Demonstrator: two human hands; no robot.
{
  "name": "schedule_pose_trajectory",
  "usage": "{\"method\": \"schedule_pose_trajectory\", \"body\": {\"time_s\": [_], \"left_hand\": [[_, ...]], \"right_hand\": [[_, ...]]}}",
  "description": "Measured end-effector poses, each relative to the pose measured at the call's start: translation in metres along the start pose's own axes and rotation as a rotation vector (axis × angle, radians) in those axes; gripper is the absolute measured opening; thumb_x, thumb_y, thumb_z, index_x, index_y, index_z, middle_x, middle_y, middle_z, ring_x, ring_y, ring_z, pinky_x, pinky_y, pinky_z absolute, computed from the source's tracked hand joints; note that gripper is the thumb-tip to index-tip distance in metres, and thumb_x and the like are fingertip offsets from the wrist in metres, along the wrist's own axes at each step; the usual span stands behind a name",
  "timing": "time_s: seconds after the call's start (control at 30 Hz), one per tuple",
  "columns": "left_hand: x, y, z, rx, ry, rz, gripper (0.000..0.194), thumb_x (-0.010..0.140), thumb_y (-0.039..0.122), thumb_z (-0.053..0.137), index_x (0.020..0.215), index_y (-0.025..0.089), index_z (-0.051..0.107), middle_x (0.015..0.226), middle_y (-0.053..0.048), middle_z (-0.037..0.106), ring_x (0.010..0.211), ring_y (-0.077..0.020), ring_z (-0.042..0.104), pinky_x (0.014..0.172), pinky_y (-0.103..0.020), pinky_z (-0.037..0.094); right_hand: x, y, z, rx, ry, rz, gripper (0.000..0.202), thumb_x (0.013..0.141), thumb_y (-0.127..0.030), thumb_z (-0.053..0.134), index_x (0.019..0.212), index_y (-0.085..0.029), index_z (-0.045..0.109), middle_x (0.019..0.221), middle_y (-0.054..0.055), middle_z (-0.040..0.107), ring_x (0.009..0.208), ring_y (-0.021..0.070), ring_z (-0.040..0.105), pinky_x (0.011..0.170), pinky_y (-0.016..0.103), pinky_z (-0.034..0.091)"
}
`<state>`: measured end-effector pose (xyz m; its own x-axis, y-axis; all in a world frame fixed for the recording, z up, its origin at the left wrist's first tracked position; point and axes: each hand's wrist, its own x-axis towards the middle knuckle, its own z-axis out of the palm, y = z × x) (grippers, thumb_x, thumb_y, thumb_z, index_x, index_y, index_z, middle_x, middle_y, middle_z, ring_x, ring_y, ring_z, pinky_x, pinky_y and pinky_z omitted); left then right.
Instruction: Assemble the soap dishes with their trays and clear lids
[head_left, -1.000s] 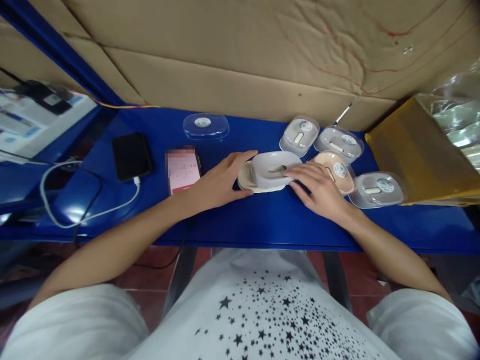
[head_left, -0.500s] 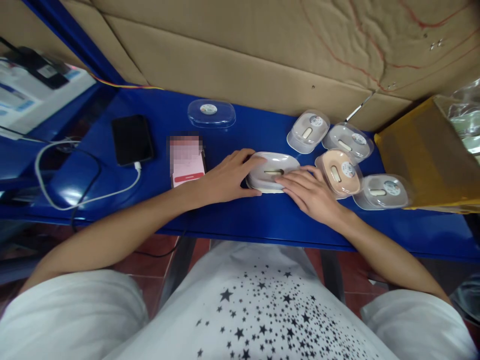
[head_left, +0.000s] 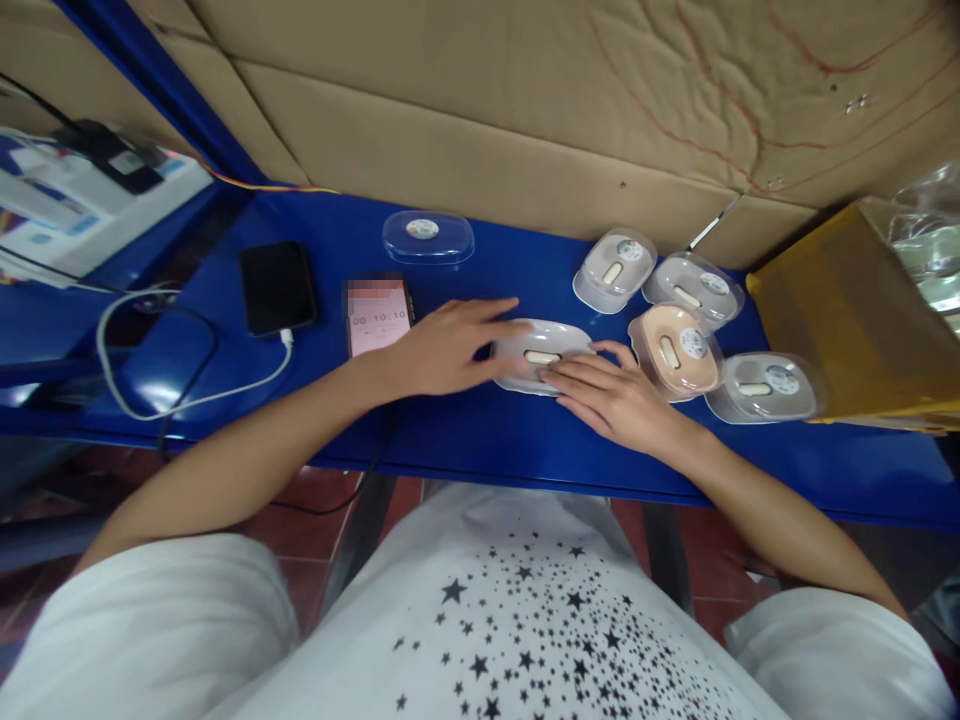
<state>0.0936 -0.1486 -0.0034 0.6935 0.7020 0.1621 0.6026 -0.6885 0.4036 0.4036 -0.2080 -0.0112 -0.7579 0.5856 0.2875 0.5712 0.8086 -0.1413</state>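
A shallow pale grey-white dish, looking like a soap dish (head_left: 559, 338), lies on the blue table in front of me without a lid. A small cream oblong piece (head_left: 541, 357) shows in the slot in its middle. My left hand (head_left: 454, 345) is at the dish's left end, fingers spread and slightly blurred; whether the tips touch it I cannot tell. My right hand (head_left: 611, 393) holds the right end, its fingers over the near rim by the slot and its thumb at the far right side. Beyond the left hand lies a clear lid (head_left: 442, 243) with a round sticker.
Several lidded dishes stand at right, including a peach one (head_left: 669, 362). A taped cardboard box (head_left: 847, 310) stands beyond them. On the left are a phone (head_left: 381, 318) showing a timer, a black device (head_left: 277, 288) with a white cable, and a power strip (head_left: 82, 215).
My left hand has loosened from the dish, its fingers spreading. The cream piece now shows more fully in the slot. My right hand stays at the dish's right end. The view has shifted slightly.
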Motion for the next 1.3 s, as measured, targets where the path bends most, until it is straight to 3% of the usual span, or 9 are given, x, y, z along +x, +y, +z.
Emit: {"method": "schedule_pose_trajectory", "body": {"time_s": [0.07, 0.17, 0.23, 0.33, 0.6, 0.8, 0.97, 1.17, 1.3], "left_hand": [[0.005, -0.023, -0.015, -0.043, 0.138, -0.1, 0.062, 0.118, 0.063, 0.036, 0.164, 0.029, 0.059, 0.17, -0.01, 0.06, 0.16, -0.0339, 0.053, 0.134, -0.06, 0.04], [0.007, -0.073, -0.032, 0.061, 0.296, -0.329, 0.063, 0.109, 0.065, 0.055, 0.164, 0.033, 0.056, 0.164, -0.009, 0.063, 0.165, -0.0404, 0.041, 0.137, -0.071, 0.026], [0.005, -0.104, -0.038, 0.099, 0.24, -0.445, 0.077, 0.099, 0.071, 0.067, 0.163, 0.032, 0.055, 0.168, -0.01, 0.057, 0.165, -0.05, 0.033, 0.129, -0.087, 0.02], [0.003, -0.123, -0.039, 0.12, 0.156, -0.473, 0.078, 0.097, 0.074, 0.069, 0.16, 0.031, 0.057, 0.169, -0.01, 0.053, 0.158, -0.0521, 0.04, 0.122, -0.091, 0.025], [0.013, -0.063, -0.017, -0.026, 0.024, -0.225, 0.058, 0.094, 0.069, 0.076, 0.135, 0.029, 0.064, 0.156, -0.011, 0.061, 0.153, -0.0409, 0.053, 0.127, -0.065, 0.043], [0.008, -0.014, -0.015, -0.05, 0.228, -0.111, 0.055, 0.094, 0.057, 0.082, 0.134, 0.025, 0.063, 0.152, -0.011, 0.064, 0.151, -0.0373, 0.057, 0.13, -0.055, 0.043], [-0.009, 0.027, -0.007, -0.067, 0.103, 0.001, 0.059, 0.096, 0.066, 0.082, 0.137, 0.029, 0.063, 0.158, -0.01, 0.065, 0.144, -0.0366, 0.064, 0.123, -0.055, 0.048], [-0.012, 0.028, 0.009, 0.096, 0.04, 0.051, 0.065, 0.1, 0.069, 0.077, 0.143, 0.023, 0.06, 0.156, -0.017, 0.065, 0.133, -0.0386, 0.07, 0.114, -0.054, 0.054], [-0.015, 0.026, 0.01, 0.184, 0.009, 0.135, 0.078, 0.107, 0.071, 0.067, 0.16, 0.018, 0.048, 0.164, -0.025, 0.055, 0.138, -0.0417, 0.067, 0.112, -0.056, 0.057]], "right_hand": [[0.0, -0.001, -0.003, 0.029, -0.01, -0.054, 0.041, 0.118, -0.025, 0.055, 0.157, -0.03, 0.067, 0.15, 0.005, 0.078, 0.139, 0.0238, 0.073, 0.124, 0.052, 0.044], [-0.002, -0.003, -0.008, 0.079, -0.035, -0.12, 0.047, 0.117, -0.028, 0.058, 0.164, -0.029, 0.06, 0.153, 0.007, 0.075, 0.141, 0.0244, 0.071, 0.126, 0.054, 0.044], [-0.004, -0.003, -0.011, 0.11, -0.032, -0.142, 0.05, 0.116, -0.032, 0.061, 0.165, -0.028, 0.058, 0.153, 0.009, 0.075, 0.141, 0.0256, 0.071, 0.124, 0.054, 0.047], [-0.006, -0.001, -0.013, 0.147, 0.016, -0.155, 0.051, 0.115, -0.033, 0.062, 0.165, -0.026, 0.059, 0.152, 0.011, 0.076, 0.139, 0.0268, 0.072, 0.118, 0.051, 0.055], [-0.008, 0.015, -0.014, 0.032, 0.108, 0.03, 0.042, 0.116, -0.039, 0.058, 0.153, -0.024, 0.07, 0.151, 0.013, 0.075, 0.136, 0.0315, 0.074, 0.113, 0.052, 0.058], [-0.01, 0.021, -0.012, 0.039, 0.2, 0.105, 0.056, 0.113, -0.046, 0.063, 0.164, -0.023, 0.058, 0.167, 0.017, 0.062, 0.154, 0.036, 0.06, 0.127, 0.058, 0.051], [-0.009, 0.016, -0.015, 0.1, 0.121, 0.027, 0.06, 0.109, -0.051, 0.071, 0.162, -0.027, 0.06, 0.173, 0.015, 0.054, 0.165, 0.0373, 0.047, 0.133, 0.063, 0.046], [-0.007, 0.017, -0.004, 0.225, 0.069, -0.068, 0.067, 0.107, -0.04, 0.076, 0.169, -0.028, 0.052, 0.168, 0.015, 0.06, 0.164, 0.0353, 0.049, 0.131, 0.063, 0.05], [-0.008, 0.022, 0.003, 0.223, 0.098, -0.092, 0.067, 0.108, -0.041, 0.074, 0.17, -0.031, 0.051, 0.166, 0.014, 0.061, 0.163, 0.0359, 0.051, 0.129, 0.064, 0.053]]}}
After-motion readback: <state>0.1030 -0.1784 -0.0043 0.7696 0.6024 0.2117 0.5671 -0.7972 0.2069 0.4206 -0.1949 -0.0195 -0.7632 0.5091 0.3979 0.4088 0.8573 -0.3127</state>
